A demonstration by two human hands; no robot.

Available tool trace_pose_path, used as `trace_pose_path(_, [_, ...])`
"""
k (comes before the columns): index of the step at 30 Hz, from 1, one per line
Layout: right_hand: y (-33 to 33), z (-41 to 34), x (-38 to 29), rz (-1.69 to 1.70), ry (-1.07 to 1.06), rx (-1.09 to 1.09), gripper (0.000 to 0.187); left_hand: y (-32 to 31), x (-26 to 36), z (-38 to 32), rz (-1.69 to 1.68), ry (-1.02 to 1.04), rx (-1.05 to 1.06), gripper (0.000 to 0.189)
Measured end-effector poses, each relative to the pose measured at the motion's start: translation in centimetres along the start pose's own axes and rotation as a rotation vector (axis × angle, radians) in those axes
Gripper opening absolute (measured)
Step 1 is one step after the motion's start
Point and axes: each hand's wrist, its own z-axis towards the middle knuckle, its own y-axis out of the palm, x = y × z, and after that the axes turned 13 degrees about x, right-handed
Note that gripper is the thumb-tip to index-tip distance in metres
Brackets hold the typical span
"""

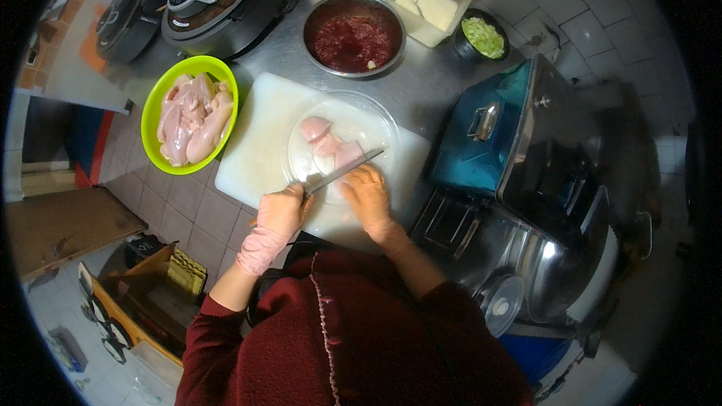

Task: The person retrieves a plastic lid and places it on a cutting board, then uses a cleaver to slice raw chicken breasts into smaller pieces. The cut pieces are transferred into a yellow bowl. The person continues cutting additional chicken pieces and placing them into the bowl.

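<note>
My left hand (280,212), in a thin pinkish glove, grips the handle of a kitchen knife (345,171). The blade points up and right, over the near edge of the raw chicken. Cut pieces of raw chicken (347,152) lie in a round clear plastic dish (389,118) on a white cutting board (254,124). My right hand (365,187), apparently gloved too, is just below the blade with its fingertips curled; whether it holds a piece beneath is hidden. At the board's left, a lime-green bowl (148,124) holds several raw chicken pieces (194,118).
Behind the board stands a steel bowl (307,39) of dark red paste. Further right are a plastic container (459,17) of pale powder and a black bowl (502,53) of chopped greens. Round black appliances (225,17) stand back left, a lidded metal box (491,124) at right.
</note>
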Motion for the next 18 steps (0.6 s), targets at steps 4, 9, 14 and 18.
trace_pose_path(4, [1.0, -0.3, 1.0, 0.031, 0.042, -0.019, 0.029, 0.2, 0.1, 0.7, 0.038, -0.027, -0.028, 0.026])
trace_pose_path(9, [1.5, -0.3, 1.2, 0.009, 0.046, 0.017, 0.028, 0.0, -0.2, 1.0, 0.044, -0.033, -0.061, 0.027])
trace_pose_path(14, [2.1, -0.4, 1.8, 0.036, 0.063, 0.028, 0.027, -0.9, -0.6, 0.9, 0.045, -0.045, -0.134, 0.028])
trace_pose_path(18, [2.4, -0.4, 1.8, 0.057, 0.075, 0.022, 0.025, -0.5, -0.1, 2.0, 0.071, -0.072, -0.201, 0.029])
